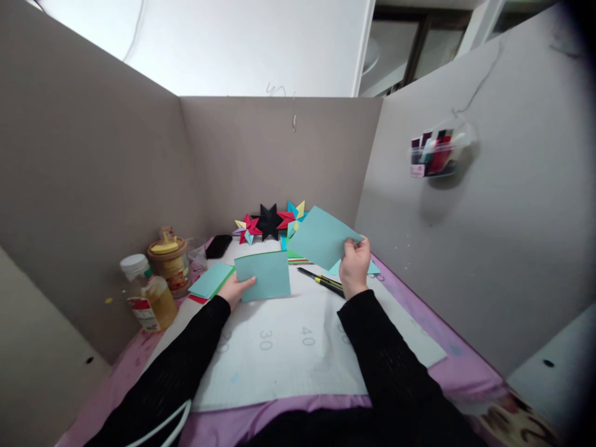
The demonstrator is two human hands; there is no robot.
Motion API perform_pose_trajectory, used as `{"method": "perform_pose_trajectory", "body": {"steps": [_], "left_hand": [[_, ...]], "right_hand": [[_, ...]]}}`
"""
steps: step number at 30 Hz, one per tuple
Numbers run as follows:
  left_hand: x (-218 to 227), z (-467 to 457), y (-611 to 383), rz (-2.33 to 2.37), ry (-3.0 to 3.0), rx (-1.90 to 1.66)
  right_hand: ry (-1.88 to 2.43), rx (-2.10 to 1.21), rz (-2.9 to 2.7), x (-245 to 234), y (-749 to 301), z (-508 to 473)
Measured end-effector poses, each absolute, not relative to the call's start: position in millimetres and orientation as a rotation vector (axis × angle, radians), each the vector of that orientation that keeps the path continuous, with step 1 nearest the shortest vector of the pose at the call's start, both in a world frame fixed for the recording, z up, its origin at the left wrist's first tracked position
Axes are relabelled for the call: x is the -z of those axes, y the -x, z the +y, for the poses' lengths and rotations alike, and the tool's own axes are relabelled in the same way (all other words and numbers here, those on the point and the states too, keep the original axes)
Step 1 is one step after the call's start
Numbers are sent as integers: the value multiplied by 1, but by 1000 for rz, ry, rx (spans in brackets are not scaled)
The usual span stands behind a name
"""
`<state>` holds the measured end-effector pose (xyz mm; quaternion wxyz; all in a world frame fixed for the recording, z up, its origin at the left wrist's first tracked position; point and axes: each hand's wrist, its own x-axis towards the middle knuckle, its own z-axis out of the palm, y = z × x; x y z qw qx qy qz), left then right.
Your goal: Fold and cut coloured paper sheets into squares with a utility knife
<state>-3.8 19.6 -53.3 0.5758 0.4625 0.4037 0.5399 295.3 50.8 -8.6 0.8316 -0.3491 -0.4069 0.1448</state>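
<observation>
My left hand (237, 289) holds a light teal sheet of paper (265, 277) by its left side, thumb on top, low over the white mat. Raised higher on the right, my right hand (356, 264) pinches another teal paper sheet (321, 239) at its right corner, and that sheet is tilted. Beside my left hand lies a stack of teal and green paper (212, 279) with a bit of red under it. A black and yellow utility knife (326, 283) rests on the mat below the right-hand sheet, its end partly hidden by my right hand.
Folded paper stars (269, 221) stand along the back wall. To the left are a bottle (151, 298), a lidded tub (170, 264), a clear cup (196, 253) and a black phone (218, 246). A plastic container (433, 155) hangs on the right wall. Grey panels enclose three sides.
</observation>
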Motion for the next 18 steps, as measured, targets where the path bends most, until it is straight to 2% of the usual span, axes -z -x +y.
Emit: {"method": "perform_pose_trajectory", "body": {"steps": [18], "left_hand": [[58, 23, 9, 932, -1125, -1208]], "right_hand": [[763, -299, -893, 7, -299, 49]]}}
